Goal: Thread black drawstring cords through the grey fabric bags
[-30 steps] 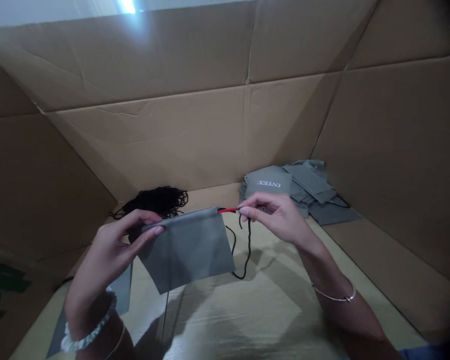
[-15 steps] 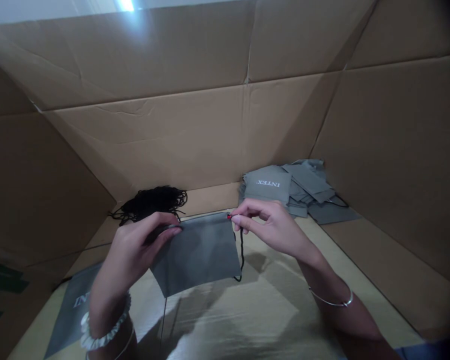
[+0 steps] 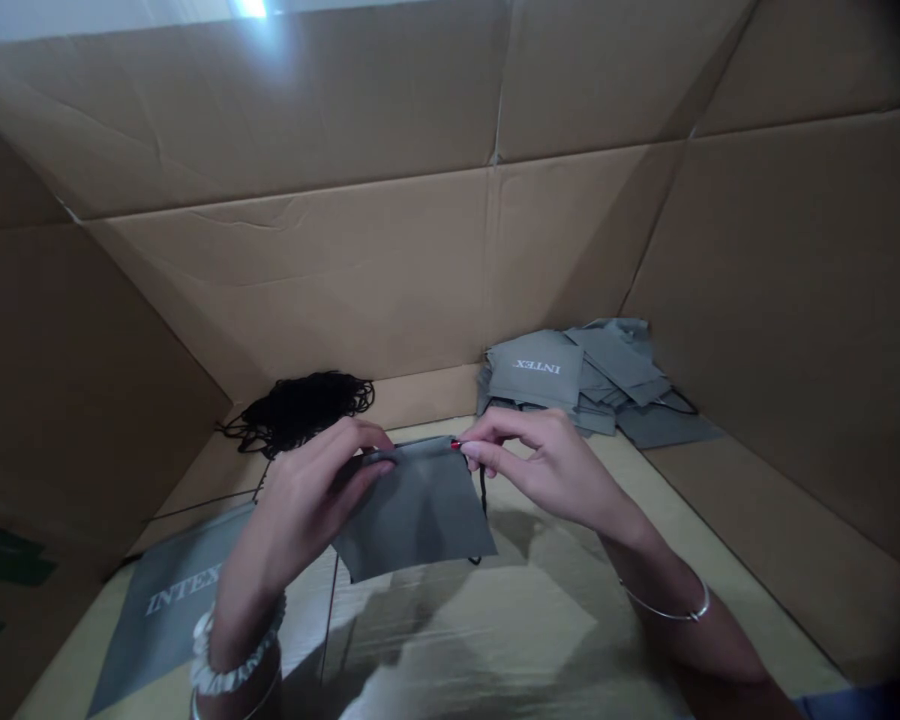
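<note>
A grey fabric pouch (image 3: 420,510) hangs between my hands over the table. My left hand (image 3: 330,475) pinches its top edge left of the middle, where the cloth bunches a little. At the pouch's upper right corner, my right hand (image 3: 536,460) grips a small tool with a red part (image 3: 456,445) between thumb and forefinger; its kind is too small to make out. A black cord (image 3: 484,488) dangles below my right fingers, partly behind the pouch. Another grey pouch (image 3: 169,590), printed INTEX, lies flat at the left, partly covered by my left forearm.
A bundle of black cords (image 3: 304,405) lies at the back left. A pile of grey pouches (image 3: 570,375) sits at the back right. Cardboard walls (image 3: 300,270) enclose the wooden table (image 3: 495,640) at the back and both sides.
My left hand has slid right along the pouch's top edge, closer to my right hand, and the cloth is more gathered. More of the flat INTEX pouch shows.
</note>
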The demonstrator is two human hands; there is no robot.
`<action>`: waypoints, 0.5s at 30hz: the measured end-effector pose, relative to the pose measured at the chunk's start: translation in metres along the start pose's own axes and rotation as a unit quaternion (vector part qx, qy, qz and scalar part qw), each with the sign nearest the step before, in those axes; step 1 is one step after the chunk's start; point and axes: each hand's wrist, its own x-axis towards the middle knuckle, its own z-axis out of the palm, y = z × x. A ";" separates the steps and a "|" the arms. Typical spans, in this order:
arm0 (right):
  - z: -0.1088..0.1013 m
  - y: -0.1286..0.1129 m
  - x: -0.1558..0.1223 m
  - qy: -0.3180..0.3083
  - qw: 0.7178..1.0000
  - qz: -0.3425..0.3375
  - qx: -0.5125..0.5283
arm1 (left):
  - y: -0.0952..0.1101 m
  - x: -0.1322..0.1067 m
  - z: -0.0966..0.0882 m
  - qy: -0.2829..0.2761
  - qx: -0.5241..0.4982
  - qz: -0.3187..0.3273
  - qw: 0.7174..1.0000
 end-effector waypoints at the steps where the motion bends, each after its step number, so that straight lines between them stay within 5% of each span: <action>1: 0.001 -0.001 -0.001 -0.001 1.000 0.001 0.003 | 0.002 0.001 0.001 0.002 -0.014 0.002 1.000; 15: 0.010 -0.011 -0.006 -0.016 0.999 0.034 -0.007 | 0.011 0.006 0.016 0.028 -0.110 -0.023 0.993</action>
